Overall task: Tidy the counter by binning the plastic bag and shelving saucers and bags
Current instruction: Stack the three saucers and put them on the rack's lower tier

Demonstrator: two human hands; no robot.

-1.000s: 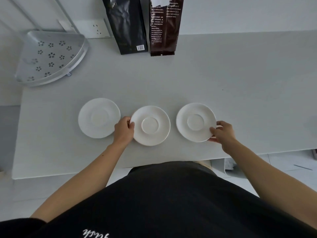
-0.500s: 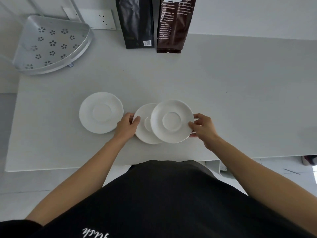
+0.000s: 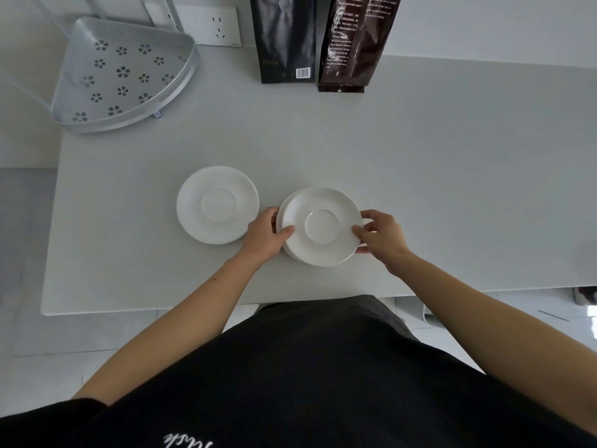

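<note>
Two white saucers form a stack (image 3: 323, 226) near the front of the white counter (image 3: 452, 189); the lower one shows only as a thin rim on the left. My left hand (image 3: 266, 236) grips the stack's left edge, thumb on the top saucer. My right hand (image 3: 381, 236) holds the top saucer's right edge. A third white saucer (image 3: 217, 205) lies alone just left of my left hand. A black bag (image 3: 286, 37) and a brown bag (image 3: 355, 40) stand upright at the back by the wall.
A silver corner shelf (image 3: 122, 76) with flower-shaped holes sits at the back left, on thin metal legs. A wall socket (image 3: 210, 25) is behind it. The counter's front edge runs just below my hands, with tiled floor beyond.
My right hand has carried the right saucer leftward and set it on top of the middle saucer. My left hand stayed on the middle saucer's left edge.
</note>
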